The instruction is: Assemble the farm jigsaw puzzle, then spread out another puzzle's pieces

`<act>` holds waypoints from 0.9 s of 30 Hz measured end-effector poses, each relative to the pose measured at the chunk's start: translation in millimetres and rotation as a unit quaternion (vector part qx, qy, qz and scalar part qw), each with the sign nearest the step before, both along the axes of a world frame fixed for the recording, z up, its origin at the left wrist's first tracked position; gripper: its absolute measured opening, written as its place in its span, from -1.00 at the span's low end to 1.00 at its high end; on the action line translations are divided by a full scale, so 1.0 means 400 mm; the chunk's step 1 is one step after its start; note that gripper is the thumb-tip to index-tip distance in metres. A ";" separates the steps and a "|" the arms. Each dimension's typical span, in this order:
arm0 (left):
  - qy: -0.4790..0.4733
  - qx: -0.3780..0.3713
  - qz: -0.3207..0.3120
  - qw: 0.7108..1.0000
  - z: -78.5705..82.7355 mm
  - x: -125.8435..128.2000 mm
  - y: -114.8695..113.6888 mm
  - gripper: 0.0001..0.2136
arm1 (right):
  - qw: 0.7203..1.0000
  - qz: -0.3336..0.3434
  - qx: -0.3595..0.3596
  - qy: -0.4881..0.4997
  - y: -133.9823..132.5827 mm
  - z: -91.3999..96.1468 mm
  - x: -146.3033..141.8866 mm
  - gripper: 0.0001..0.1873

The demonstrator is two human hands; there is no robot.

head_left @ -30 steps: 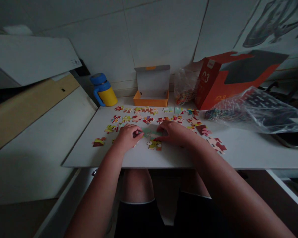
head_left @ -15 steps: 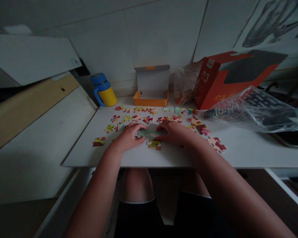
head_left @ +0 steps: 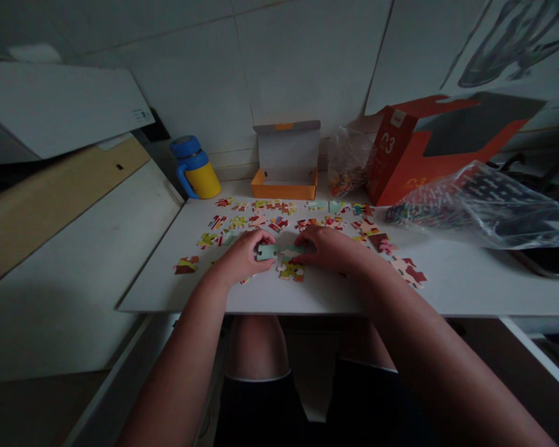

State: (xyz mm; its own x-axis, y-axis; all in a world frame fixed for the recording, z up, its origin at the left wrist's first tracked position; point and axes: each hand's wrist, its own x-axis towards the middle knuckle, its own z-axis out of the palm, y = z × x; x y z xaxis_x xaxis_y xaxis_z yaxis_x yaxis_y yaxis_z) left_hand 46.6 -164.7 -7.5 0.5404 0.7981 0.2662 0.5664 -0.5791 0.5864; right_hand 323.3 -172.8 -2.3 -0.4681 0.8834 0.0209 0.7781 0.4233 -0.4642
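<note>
Between thumb and fingers, my left hand (head_left: 245, 256) grips a pale green puzzle piece (head_left: 266, 251). Close on its right, my right hand (head_left: 323, 247) has its thumb and fingers around another pale green puzzle piece (head_left: 291, 251). A narrow gap shows between the two pieces. Just below them, a yellow-green and brown puzzle piece (head_left: 291, 270) lies on the white table (head_left: 317, 298). A small piece is partly hidden under my left hand. Several other puzzle pieces (head_left: 272, 207) lie in loose rows beyond my hands.
A blue and yellow flask (head_left: 199, 171) stands at the back left, beside an open orange box (head_left: 284, 190). Further right are a clear bag of small pieces (head_left: 347, 171), a big red box (head_left: 391, 155) and a plastic bag (head_left: 484, 208). White panels (head_left: 74, 248) border the left side.
My left hand has lifted and tilted its pale green piece, and a gap has opened between it and the right-hand piece. My right hand has barely moved.
</note>
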 end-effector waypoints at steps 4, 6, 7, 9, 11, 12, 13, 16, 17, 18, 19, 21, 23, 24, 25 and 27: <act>-0.001 0.011 -0.003 1.000 -0.003 0.005 -0.001 -0.67 | 1.000 0.000 0.003 0.006 0.001 -0.003 0.000 -0.57; 0.002 0.020 -0.006 1.000 -0.003 0.011 -0.002 -0.67 | 1.000 -0.002 0.003 0.006 0.001 -0.002 -0.001 -0.57; 0.003 0.025 -0.008 1.000 -0.003 0.014 -0.003 -0.68 | 1.000 -0.003 0.002 0.002 0.001 -0.001 -0.001 -0.58; 0.005 0.029 -0.016 0.999 -0.003 0.020 -0.003 -0.69 | 1.000 -0.002 0.001 -0.006 0.000 0.002 -0.002 -0.60; 0.006 0.029 -0.024 0.999 -0.006 0.025 -0.002 -0.71 | 1.000 -0.001 0.001 -0.009 0.000 0.004 -0.003 -0.61; 0.007 0.030 -0.026 0.999 -0.008 0.027 -0.001 -0.72 | 1.000 -0.001 0.002 -0.010 0.000 0.005 -0.003 -0.62; 0.009 0.033 -0.029 0.999 -0.011 0.027 0.001 -0.73 | 1.000 -0.001 0.002 -0.011 0.000 0.005 -0.004 -0.62; 0.014 0.048 -0.047 0.998 -0.019 0.027 0.008 -0.81 | 1.000 -0.004 0.001 -0.013 -0.001 0.005 -0.004 -0.62; 0.013 0.054 -0.054 0.997 -0.022 0.027 0.010 -0.84 | 1.000 -0.004 0.003 -0.012 -0.002 0.004 -0.005 -0.61; 0.010 0.058 -0.059 0.996 -0.024 0.026 0.011 -0.86 | 1.000 -0.003 0.006 -0.009 -0.002 0.002 -0.005 -0.60; 0.007 0.062 -0.061 0.996 -0.026 0.025 0.012 -0.87 | 1.000 -0.002 0.009 -0.006 -0.002 0.001 -0.004 -0.59; 0.002 0.071 -0.060 0.996 -0.029 0.022 0.013 -0.88 | 1.000 -0.001 0.015 -0.005 -0.001 -0.003 -0.004 -0.58; 0.002 0.083 -0.066 0.994 -0.032 0.019 0.013 -0.89 | 1.000 -0.002 0.018 -0.006 0.000 -0.006 -0.002 -0.59; 0.003 0.090 -0.071 0.993 -0.034 0.018 0.013 -0.89 | 1.000 -0.001 0.017 -0.006 0.001 -0.007 -0.001 -0.60; 0.005 0.098 -0.077 0.992 -0.035 0.016 0.013 -0.89 | 1.000 0.001 0.017 -0.004 0.002 -0.008 0.000 -0.61; 0.010 0.112 -0.086 0.990 -0.038 0.014 0.013 -0.88 | 1.000 0.007 0.017 0.002 0.004 -0.010 0.002 -0.61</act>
